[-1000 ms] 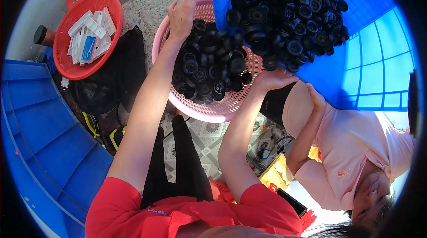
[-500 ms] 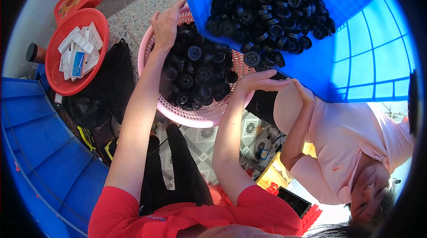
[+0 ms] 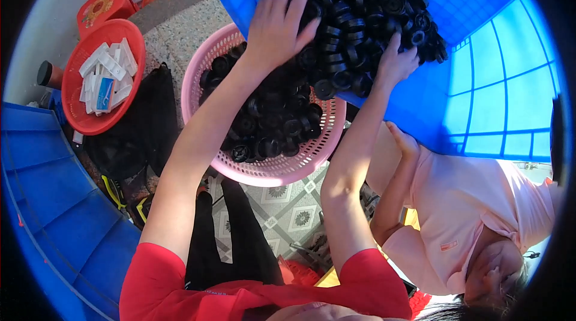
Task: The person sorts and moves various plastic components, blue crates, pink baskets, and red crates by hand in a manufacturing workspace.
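Observation:
A large blue crate (image 3: 414, 102) is tilted over a pink perforated basket (image 3: 327, 156), its lower edge above the basket's far right side. Small round black parts that look like wheels (image 3: 354, 18) are heaped in the crate. More black wheels (image 3: 252, 135) lie in the basket. My left hand (image 3: 276, 27) is open, fingers spread against the heap at the crate's left side. On the heap's right side my right hand (image 3: 396, 64) rests with fingers apart on the wheels; some fingertips are hidden among them.
A co-worker in a pale pink shirt (image 3: 450, 201) stands at the right, one hand (image 3: 405, 141) against the crate. A red basket (image 3: 69, 96) of white plastic pieces stands at left, beside a black bag (image 3: 159, 105). A blue panel (image 3: 60, 189) borders the lower left.
Both my hands have moved from the basket's rims up and right onto the wheels in the crate. The crate has shifted a little left over the basket.

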Action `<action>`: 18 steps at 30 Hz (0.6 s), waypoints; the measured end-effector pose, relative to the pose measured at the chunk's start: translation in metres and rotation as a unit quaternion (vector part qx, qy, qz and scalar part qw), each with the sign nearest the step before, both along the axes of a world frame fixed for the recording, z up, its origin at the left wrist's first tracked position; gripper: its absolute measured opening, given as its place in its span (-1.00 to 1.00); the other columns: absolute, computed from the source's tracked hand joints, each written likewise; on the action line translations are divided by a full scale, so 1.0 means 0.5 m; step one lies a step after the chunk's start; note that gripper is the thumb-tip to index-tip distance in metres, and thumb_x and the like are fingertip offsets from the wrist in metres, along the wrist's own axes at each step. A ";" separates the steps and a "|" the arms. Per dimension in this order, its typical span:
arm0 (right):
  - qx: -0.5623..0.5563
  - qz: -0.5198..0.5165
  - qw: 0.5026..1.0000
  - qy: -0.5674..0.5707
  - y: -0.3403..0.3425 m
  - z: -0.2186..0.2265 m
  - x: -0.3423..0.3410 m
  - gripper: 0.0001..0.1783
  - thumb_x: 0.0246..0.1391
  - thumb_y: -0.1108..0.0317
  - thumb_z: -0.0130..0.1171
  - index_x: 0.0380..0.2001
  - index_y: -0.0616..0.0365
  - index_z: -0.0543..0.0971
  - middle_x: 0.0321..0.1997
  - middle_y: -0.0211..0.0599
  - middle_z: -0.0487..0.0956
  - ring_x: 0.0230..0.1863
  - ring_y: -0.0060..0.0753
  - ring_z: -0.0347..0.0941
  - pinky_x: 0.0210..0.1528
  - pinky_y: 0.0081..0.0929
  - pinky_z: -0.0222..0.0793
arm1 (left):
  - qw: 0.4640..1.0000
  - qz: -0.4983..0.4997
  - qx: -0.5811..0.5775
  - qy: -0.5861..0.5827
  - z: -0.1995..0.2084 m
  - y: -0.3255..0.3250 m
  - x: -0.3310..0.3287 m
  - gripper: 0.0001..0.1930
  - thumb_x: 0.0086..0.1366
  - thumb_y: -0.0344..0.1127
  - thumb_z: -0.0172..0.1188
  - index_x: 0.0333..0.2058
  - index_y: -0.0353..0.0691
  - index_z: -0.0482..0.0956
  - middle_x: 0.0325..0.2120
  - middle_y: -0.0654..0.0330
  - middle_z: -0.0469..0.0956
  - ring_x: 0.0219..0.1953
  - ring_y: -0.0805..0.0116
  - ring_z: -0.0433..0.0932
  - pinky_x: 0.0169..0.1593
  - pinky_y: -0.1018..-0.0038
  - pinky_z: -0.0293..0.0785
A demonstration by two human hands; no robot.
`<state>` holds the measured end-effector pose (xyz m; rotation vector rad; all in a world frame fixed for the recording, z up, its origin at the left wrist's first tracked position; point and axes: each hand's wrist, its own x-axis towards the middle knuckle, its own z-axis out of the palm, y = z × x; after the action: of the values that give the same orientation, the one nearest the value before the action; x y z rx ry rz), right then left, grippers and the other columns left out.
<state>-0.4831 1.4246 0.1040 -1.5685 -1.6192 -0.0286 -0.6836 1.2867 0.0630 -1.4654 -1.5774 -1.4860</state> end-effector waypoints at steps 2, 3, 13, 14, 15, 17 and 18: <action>-0.081 -0.022 0.992 -0.095 0.023 -0.003 0.008 -0.16 0.06 -0.20 0.03 0.17 0.31 0.25 0.18 0.16 0.30 0.24 0.14 0.16 0.23 -0.03 0.05 | 0.990 0.110 -0.090 -0.025 0.057 0.028 0.018 -0.30 0.07 0.10 0.25 0.12 -0.12 0.33 0.08 -0.06 0.32 0.09 -0.12 0.30 0.13 0.20 0.27; -0.098 0.029 0.994 -0.031 0.032 0.001 0.013 -0.14 0.02 -0.27 0.01 0.17 0.23 0.29 0.17 0.12 0.31 0.22 0.11 0.19 0.23 -0.02 0.04 | 0.990 0.106 -0.090 -0.031 0.084 0.042 0.020 -0.30 0.07 0.10 0.25 0.12 -0.12 0.33 0.08 -0.06 0.32 0.09 -0.12 0.30 0.13 0.20 0.27; -0.147 0.198 0.969 0.009 -0.122 -0.055 -0.019 -0.33 0.03 -0.24 0.02 -0.02 0.08 0.51 0.11 -0.04 0.40 0.15 -0.01 0.30 0.15 -0.22 0.18 | 0.961 -0.071 -0.258 -0.071 0.026 -0.024 0.024 -0.41 0.02 0.17 0.27 -0.02 0.00 0.51 -0.05 0.17 0.48 0.06 -0.04 0.30 0.08 0.22 0.32; -0.123 0.229 0.965 0.026 -0.141 -0.059 -0.017 -0.38 0.02 -0.18 0.08 -0.05 0.11 0.53 0.11 -0.05 0.40 0.12 -0.01 0.32 0.12 -0.21 0.21 | 0.964 -0.078 -0.249 -0.048 0.022 -0.044 0.027 -0.42 0.00 0.15 0.29 -0.03 0.01 0.52 -0.07 0.17 0.49 0.06 -0.02 0.30 0.08 0.22 0.33; -0.125 0.228 0.965 0.028 -0.162 -0.065 -0.018 -0.38 0.02 -0.18 0.08 -0.05 0.11 0.53 0.11 -0.05 0.40 0.12 -0.01 0.32 0.12 -0.21 0.21 | 0.967 -0.085 -0.239 -0.025 0.016 -0.067 0.029 -0.43 -0.02 0.13 0.31 -0.04 0.03 0.53 -0.10 0.18 0.49 0.05 0.00 0.30 0.07 0.22 0.33; -0.088 0.269 0.958 0.035 -0.202 -0.076 -0.023 -0.44 -0.03 -0.06 0.20 -0.08 0.14 0.55 0.10 -0.08 0.40 0.07 0.01 0.35 0.07 -0.21 0.25 | 0.969 -0.107 -0.220 -0.026 0.002 -0.104 0.031 -0.45 -0.04 0.06 0.33 -0.04 0.04 0.53 -0.12 0.19 0.49 0.04 0.01 0.31 0.07 0.21 0.32; -0.100 0.290 0.950 0.057 -0.229 -0.076 -0.035 -0.45 -0.04 -0.02 0.23 -0.07 0.14 0.53 0.10 -0.09 0.39 0.06 0.02 0.34 0.08 -0.21 0.22 | 0.969 -0.103 -0.222 -0.023 -0.002 -0.129 0.024 -0.45 -0.04 0.05 0.34 -0.05 0.04 0.53 -0.11 0.19 0.48 0.05 0.02 0.31 0.08 0.20 0.32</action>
<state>-0.5008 1.3103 0.0660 -1.1525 -1.9736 0.5451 -0.6717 1.2224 0.0621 -1.9027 -1.9249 -1.3355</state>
